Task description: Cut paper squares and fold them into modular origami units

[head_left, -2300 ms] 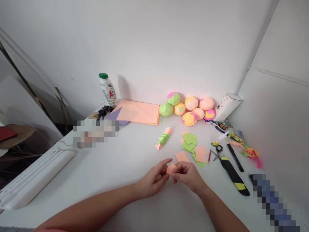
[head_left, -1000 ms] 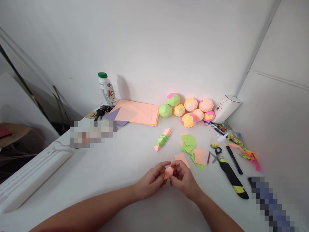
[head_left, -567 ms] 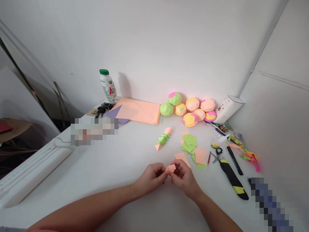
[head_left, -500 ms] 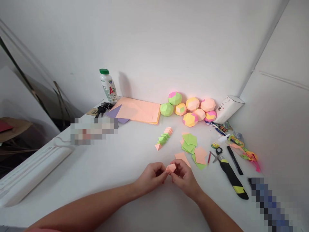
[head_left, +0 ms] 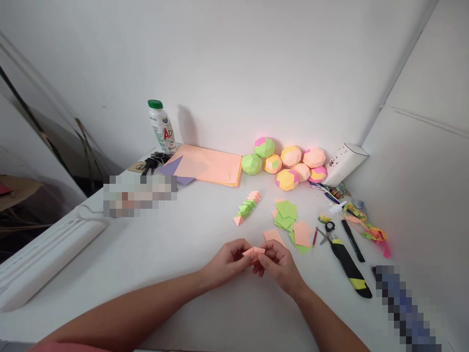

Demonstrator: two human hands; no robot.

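White table [head_left: 154,249], faceted paper balls [head_left: 291,156], green-capped bottle [head_left: 161,128], loose paper pieces [head_left: 287,221], scissors [head_left: 327,231]

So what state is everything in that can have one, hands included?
Paper piece, folded.
Left hand, holding the paper piece.
Right hand, holding it too.
Bottle, upright, capped.
Scissors, open.
Paper balls, assembled, clustered.
Small sheets, flat, loose.
Large sheets, stacked flat.
Folded pieces, lined up.
Pen, cap unclear.

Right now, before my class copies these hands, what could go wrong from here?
The left hand and right hand both grip the small folded paper, so squeezing too hard might crumple it.

The peach square lies right beside the right hand's knuckles and could get nudged.

The scissors lie just right of the loose papers, so someone reaching there might brush the blades.
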